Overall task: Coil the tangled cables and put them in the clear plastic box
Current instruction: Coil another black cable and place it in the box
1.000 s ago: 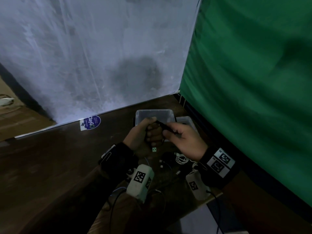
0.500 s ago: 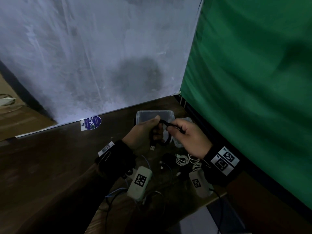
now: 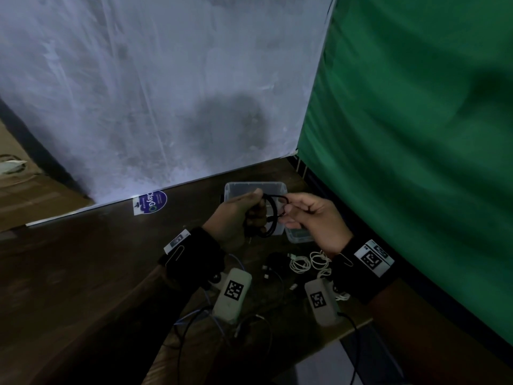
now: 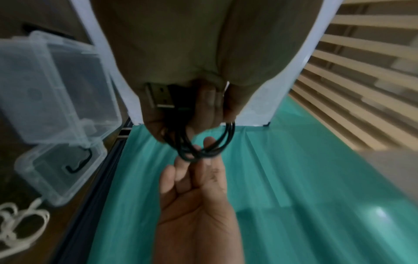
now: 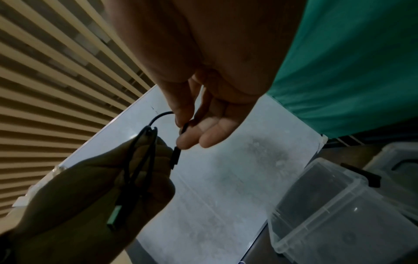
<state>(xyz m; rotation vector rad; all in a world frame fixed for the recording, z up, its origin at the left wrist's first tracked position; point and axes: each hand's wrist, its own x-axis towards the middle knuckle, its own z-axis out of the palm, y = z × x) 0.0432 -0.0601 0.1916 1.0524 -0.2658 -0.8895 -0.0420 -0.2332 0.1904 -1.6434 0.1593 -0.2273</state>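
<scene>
My left hand (image 3: 244, 215) grips a coiled black USB cable (image 3: 270, 218) above the table, its loops (image 4: 203, 148) hanging from the fist and its USB plug (image 4: 159, 97) sticking out. My right hand (image 3: 311, 218) pinches the cable's free end (image 5: 175, 157) between thumb and fingers, close beside the left hand. The clear plastic box (image 3: 238, 188) stands open on the table just behind both hands. A white cable (image 3: 308, 262) lies tangled on the table below my right hand, next to a dark cable (image 3: 273, 269).
A smaller clear container (image 4: 61, 171) with a black piece inside sits beside the box. A green curtain (image 3: 416, 134) closes off the right side and a white board (image 3: 166, 93) stands behind the table. A round sticker (image 3: 151, 202) lies at the board's foot.
Both hands rose toward the box. The black cable went from a short stub between the hands to several loops in my left hand, with my right hand bringing the free end round.
</scene>
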